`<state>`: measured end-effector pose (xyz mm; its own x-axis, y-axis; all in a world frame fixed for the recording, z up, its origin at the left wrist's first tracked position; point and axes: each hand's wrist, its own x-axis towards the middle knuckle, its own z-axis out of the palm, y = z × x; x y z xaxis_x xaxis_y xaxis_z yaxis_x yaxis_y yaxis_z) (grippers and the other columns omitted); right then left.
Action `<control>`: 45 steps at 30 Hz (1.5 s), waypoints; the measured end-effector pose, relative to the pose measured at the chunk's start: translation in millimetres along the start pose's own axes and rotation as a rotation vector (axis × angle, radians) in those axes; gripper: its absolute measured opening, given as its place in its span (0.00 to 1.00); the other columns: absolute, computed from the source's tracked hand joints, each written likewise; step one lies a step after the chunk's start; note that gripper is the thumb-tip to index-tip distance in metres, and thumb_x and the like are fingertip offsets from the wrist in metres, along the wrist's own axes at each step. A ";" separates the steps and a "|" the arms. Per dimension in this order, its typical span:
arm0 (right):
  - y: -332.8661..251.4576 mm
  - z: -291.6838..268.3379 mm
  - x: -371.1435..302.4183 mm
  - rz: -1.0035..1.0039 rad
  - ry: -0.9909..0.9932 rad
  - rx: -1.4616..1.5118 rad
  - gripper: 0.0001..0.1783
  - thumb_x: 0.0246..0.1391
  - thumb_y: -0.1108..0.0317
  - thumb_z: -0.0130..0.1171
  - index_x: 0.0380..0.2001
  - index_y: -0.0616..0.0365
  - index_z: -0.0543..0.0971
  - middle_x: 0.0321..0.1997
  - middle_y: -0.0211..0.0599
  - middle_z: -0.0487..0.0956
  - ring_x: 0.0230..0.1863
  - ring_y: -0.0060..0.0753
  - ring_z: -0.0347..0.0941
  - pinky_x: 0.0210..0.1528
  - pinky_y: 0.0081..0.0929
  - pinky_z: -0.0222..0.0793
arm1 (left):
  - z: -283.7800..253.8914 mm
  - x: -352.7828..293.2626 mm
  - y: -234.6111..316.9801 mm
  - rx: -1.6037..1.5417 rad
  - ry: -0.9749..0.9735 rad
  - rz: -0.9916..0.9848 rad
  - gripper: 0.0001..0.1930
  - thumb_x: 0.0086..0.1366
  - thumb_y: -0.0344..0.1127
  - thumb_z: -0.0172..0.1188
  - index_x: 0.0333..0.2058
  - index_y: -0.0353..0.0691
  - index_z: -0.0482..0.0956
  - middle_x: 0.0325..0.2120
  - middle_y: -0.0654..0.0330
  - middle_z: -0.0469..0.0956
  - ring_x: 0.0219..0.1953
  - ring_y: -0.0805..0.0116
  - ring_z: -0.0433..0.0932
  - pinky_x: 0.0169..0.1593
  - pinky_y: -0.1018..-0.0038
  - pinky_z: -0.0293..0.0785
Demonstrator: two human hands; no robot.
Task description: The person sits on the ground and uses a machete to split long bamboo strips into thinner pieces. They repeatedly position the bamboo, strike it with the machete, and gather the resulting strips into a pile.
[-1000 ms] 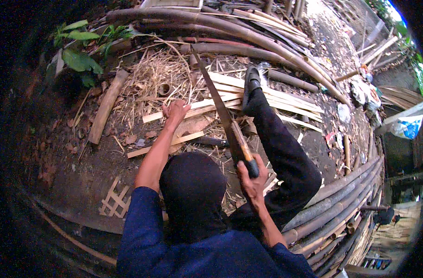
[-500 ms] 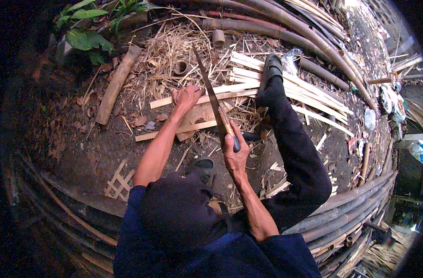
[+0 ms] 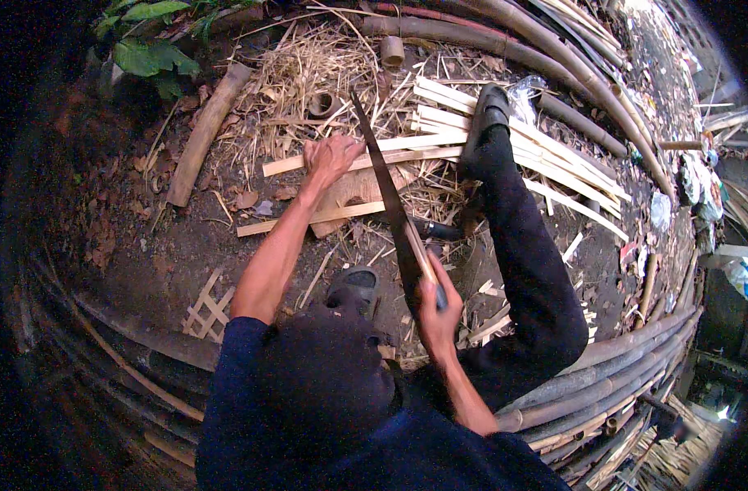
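Note:
My right hand [image 3: 438,317] is closed round the handle of a handsaw [image 3: 388,186]. The saw's long dark blade slants up and away, across the pale bamboo strips [image 3: 423,154]. My left hand [image 3: 331,159] grips these strips a little left of the blade, its fingers curled over them and partly hidden. Beneath the strips lies a wooden block [image 3: 335,198], with another bamboo strip [image 3: 268,227] resting across its near side. My sandalled right foot [image 3: 486,123] is over the strips, right of the saw.
A short bamboo log [image 3: 210,135] lies at left, near green leaves [image 3: 149,53]. Straw and shavings [image 3: 296,74] cover the ground ahead, with a cut bamboo ring [image 3: 323,105] among them. Long bamboo poles [image 3: 546,61] curve along the far side; more poles [image 3: 611,368] lie close behind me.
My right hand has drawn the saw back toward me and slightly right. The left hand remains on the strips in nearly the same place.

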<state>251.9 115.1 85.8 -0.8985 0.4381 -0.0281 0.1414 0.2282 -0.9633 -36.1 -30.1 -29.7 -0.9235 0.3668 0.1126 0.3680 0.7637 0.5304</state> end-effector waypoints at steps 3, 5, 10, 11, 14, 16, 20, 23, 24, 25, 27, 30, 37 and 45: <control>-9.1 44.6 85.8 0.115 0.006 0.042 0.22 0.59 0.64 0.51 0.54 0.64 0.71 0.50 0.48 0.77 0.48 0.27 0.72 0.50 0.23 0.66 | 7.9 9.0 10.0 0.018 -0.015 0.058 0.17 0.61 0.54 0.50 0.27 0.51 0.81 0.24 0.57 0.77 0.29 0.54 0.76 0.33 0.60 0.54; 0.1 52.2 85.5 0.100 -0.005 0.057 0.23 0.60 0.63 0.51 0.55 0.66 0.70 0.49 0.47 0.77 0.45 0.27 0.72 0.48 0.22 0.67 | 16.0 12.6 -12.2 -0.041 0.028 0.073 0.18 0.61 0.55 0.50 0.25 0.49 0.80 0.23 0.57 0.76 0.28 0.54 0.75 0.33 0.59 0.53; -4.6 -15.9 -25.4 0.125 -0.041 -0.031 0.23 0.59 0.65 0.50 0.55 0.67 0.70 0.52 0.47 0.76 0.52 0.34 0.72 0.53 0.26 0.65 | 7.4 -1.1 -3.4 -0.017 -0.096 -0.039 0.19 0.62 0.55 0.49 0.25 0.49 0.79 0.21 0.56 0.76 0.30 0.52 0.76 0.36 0.58 0.57; -2.7 -10.5 -21.6 0.061 -0.006 -0.024 0.24 0.59 0.64 0.51 0.56 0.64 0.70 0.50 0.47 0.77 0.49 0.30 0.73 0.50 0.25 0.67 | 6.7 -3.0 0.1 0.003 -0.099 -0.041 0.18 0.62 0.54 0.49 0.25 0.49 0.79 0.21 0.56 0.76 0.30 0.52 0.76 0.37 0.57 0.57; -0.6 37.3 40.6 0.010 0.043 -0.027 0.24 0.58 0.62 0.53 0.56 0.60 0.71 0.49 0.47 0.77 0.44 0.26 0.73 0.47 0.24 0.68 | 15.0 6.3 -9.2 -0.010 0.000 -0.029 0.17 0.62 0.54 0.50 0.26 0.49 0.78 0.23 0.57 0.77 0.30 0.52 0.76 0.37 0.57 0.59; 13.9 48.4 60.4 0.039 0.075 0.017 0.23 0.58 0.62 0.53 0.56 0.57 0.71 0.48 0.47 0.78 0.42 0.26 0.73 0.45 0.23 0.68 | 11.4 20.7 7.2 -0.022 0.114 -0.114 0.17 0.62 0.54 0.50 0.27 0.49 0.78 0.24 0.59 0.77 0.31 0.53 0.76 0.37 0.57 0.59; 22.7 31.5 28.4 0.038 0.044 0.017 0.23 0.58 0.62 0.53 0.56 0.56 0.71 0.48 0.48 0.78 0.47 0.30 0.74 0.49 0.26 0.68 | 9.5 19.3 -17.5 0.165 -0.018 -0.093 0.15 0.62 0.52 0.50 0.28 0.49 0.77 0.25 0.57 0.77 0.33 0.54 0.76 0.35 0.56 0.58; 17.0 9.8 2.7 0.024 0.044 -0.080 0.24 0.57 0.62 0.54 0.56 0.55 0.72 0.47 0.46 0.79 0.41 0.26 0.75 0.43 0.26 0.70 | 18.2 8.3 -3.7 0.165 -0.009 -0.006 0.16 0.63 0.51 0.48 0.29 0.49 0.78 0.26 0.57 0.78 0.33 0.55 0.77 0.34 0.57 0.61; 6.3 15.8 3.4 0.098 0.030 -0.041 0.24 0.56 0.62 0.55 0.56 0.55 0.72 0.46 0.45 0.80 0.37 0.24 0.75 0.40 0.25 0.71 | 17.5 11.3 -18.9 0.172 0.000 0.017 0.15 0.63 0.50 0.48 0.30 0.49 0.78 0.26 0.57 0.78 0.33 0.55 0.77 0.34 0.57 0.63; 8.5 32.3 9.3 0.037 0.006 -0.093 0.24 0.56 0.62 0.55 0.56 0.55 0.72 0.41 0.41 0.80 0.32 0.21 0.73 0.35 0.23 0.70 | 11.9 19.6 -45.8 0.186 0.030 0.023 0.15 0.63 0.49 0.48 0.31 0.49 0.78 0.26 0.57 0.78 0.34 0.55 0.77 0.34 0.57 0.64; 20.7 50.3 44.2 -0.008 0.066 -0.076 0.24 0.57 0.62 0.54 0.56 0.56 0.71 0.28 0.32 0.77 0.24 0.17 0.66 0.27 0.20 0.66 | 9.3 28.7 -3.8 0.093 -0.054 -0.011 0.13 0.65 0.45 0.47 0.36 0.49 0.79 0.27 0.55 0.77 0.36 0.55 0.78 0.36 0.59 0.69; -7.4 54.1 99.4 0.001 0.133 -0.004 0.24 0.58 0.62 0.53 0.56 0.58 0.71 0.26 0.29 0.74 0.23 0.15 0.64 0.26 0.19 0.64 | 7.6 -26.7 2.9 0.300 0.264 0.430 0.17 0.63 0.51 0.49 0.38 0.50 0.82 0.44 0.54 0.77 0.45 0.53 0.77 0.44 0.54 0.68; -75.5 -33.2 88.0 -0.035 0.180 0.284 0.24 0.59 0.59 0.52 0.56 0.59 0.71 0.30 0.26 0.74 0.24 0.12 0.63 0.25 0.14 0.60 | 17.4 -56.6 6.6 0.192 -0.288 0.143 0.23 0.57 0.41 0.59 0.51 0.43 0.71 0.55 0.49 0.64 0.58 0.48 0.64 0.59 0.49 0.55; -136.9 -96.9 21.8 -0.169 0.397 0.264 0.25 0.58 0.48 0.46 0.43 0.61 0.66 0.37 0.37 0.69 0.31 0.26 0.65 0.33 0.22 0.63 | 102.8 65.7 8.3 0.220 0.022 0.283 0.11 0.60 0.30 0.48 0.41 0.42 0.74 0.36 0.54 0.75 0.47 0.55 0.72 0.50 0.55 0.64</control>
<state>253.3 177.7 242.9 -0.6649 0.7227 0.1887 -0.1485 0.1197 -0.9816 -82.5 54.9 -104.2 -0.7826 0.5705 0.2490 0.6221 0.7303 0.2822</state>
